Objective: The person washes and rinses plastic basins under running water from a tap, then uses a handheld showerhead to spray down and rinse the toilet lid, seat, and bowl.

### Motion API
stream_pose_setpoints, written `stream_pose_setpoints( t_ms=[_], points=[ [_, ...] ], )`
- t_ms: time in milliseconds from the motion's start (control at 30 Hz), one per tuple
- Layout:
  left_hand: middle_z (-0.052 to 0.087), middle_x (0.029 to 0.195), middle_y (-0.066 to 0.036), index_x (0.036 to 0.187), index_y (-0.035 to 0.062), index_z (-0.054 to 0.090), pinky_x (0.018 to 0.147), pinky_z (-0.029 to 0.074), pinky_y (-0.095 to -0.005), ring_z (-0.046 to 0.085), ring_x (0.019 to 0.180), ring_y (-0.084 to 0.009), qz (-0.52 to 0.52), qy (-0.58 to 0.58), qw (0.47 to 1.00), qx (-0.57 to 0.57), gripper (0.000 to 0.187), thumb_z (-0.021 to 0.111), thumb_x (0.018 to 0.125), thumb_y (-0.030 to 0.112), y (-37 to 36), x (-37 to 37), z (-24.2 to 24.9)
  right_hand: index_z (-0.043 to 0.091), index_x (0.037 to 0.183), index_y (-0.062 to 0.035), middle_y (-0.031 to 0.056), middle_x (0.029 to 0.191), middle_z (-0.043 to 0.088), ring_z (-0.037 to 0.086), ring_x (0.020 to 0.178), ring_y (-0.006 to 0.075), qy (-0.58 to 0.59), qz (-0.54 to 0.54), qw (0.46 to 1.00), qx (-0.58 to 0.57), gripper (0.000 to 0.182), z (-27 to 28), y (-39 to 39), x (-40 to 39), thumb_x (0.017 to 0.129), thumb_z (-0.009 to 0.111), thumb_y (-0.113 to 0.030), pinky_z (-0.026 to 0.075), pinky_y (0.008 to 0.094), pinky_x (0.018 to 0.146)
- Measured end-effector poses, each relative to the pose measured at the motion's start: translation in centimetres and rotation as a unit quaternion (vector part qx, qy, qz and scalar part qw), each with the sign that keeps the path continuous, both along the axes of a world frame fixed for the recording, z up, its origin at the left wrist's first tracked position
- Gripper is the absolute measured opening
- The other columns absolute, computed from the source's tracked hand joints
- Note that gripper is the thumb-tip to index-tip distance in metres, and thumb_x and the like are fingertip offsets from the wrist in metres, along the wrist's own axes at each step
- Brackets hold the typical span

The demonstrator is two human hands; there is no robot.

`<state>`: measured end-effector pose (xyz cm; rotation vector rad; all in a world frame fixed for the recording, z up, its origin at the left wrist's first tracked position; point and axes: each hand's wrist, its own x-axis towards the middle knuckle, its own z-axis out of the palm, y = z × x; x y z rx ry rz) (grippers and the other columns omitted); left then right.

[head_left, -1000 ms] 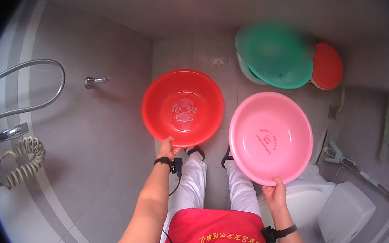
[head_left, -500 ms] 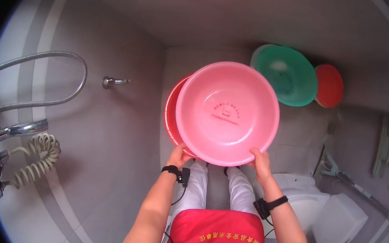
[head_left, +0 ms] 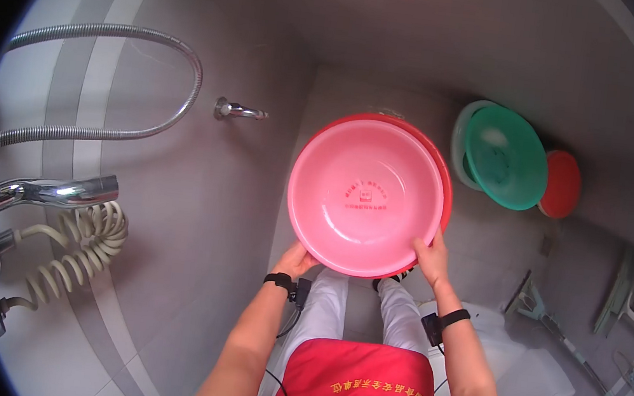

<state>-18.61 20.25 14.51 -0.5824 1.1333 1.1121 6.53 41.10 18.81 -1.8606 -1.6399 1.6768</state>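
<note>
- Swinging too wide could knock the basins against the short chrome wall tap (head_left: 242,111).
- Closed on the near-left edge, the left hand (head_left: 296,260) has fingers hidden beneath; whether it bears both basins I cannot tell, so one might slip.
- Between the hands, the round pink plastic basin (head_left: 364,195) lies off-centre over the round red plastic basin (head_left: 446,183); uneven overlap could make it slide or jam.
- The right hand (head_left: 433,260) clamps the near-right edge, thumb over the pink rim; a slack thumb could let it tip.
- Drifting right might jostle the tilted green plastic basin (head_left: 506,153).
</note>
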Motion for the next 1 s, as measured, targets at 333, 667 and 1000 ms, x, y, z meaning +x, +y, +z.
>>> stream_pose_setpoints(
  t_ms=[333, 667, 1000],
  points=[
    [0.06, 0.12, -0.01, 0.134, 0.0071, 0.046, 0.081, 0.055, -0.0421, 0.065, 0.099, -0.0217, -0.061, 0.165, 0.982, -0.064, 0.046, 0.056, 0.088, 0.007, 1.4, -5.6, 1.3, 0.044, 0.142, -0.0202, 0.0166, 0.12, 0.065, 0.061, 0.113, 0.0342, -0.061, -0.004, 0.998, 0.014, 0.066, 0.8, 4.4, -9.1, 0.078, 0.056, -0.012, 0.047, 0.0386, 0.096],
    [0.038, 0.143, -0.024, 0.148, 0.0026, 0.027, 0.11, 0.032, -0.0451, 0.037, 0.134, -0.0376, -0.226, 0.836, 0.495, -0.067, 0.06, 0.054, 0.096, 0.017, 14.5, -19.1, 10.9, 0.042, 0.142, -0.024, 0.0166, 0.12, 0.064, 0.06, 0.111, 0.0386, -0.071, -0.062, 0.995, 0.04, 0.069, 0.9, 4.5, -16.2, 0.077, 0.056, -0.009, 0.046, 0.0427, 0.097],
    [0.059, 0.104, -0.011, 0.106, 0.0034, 0.066, 0.077, 0.048, -0.0419, 0.059, 0.094, -0.033, -0.328, 0.849, 0.415, -0.011, 0.022, 0.054, 0.097, 0.02, 16.1, -20.4, 14.5, 0.044, 0.142, -0.0219, 0.0162, 0.123, 0.063, 0.059, 0.116, 0.0338, -0.04, -0.089, 0.995, 0.01, 0.065, 3.4, 4.7, -17.5, 0.079, 0.054, -0.009, 0.045, 0.0391, 0.099]
  ],
)
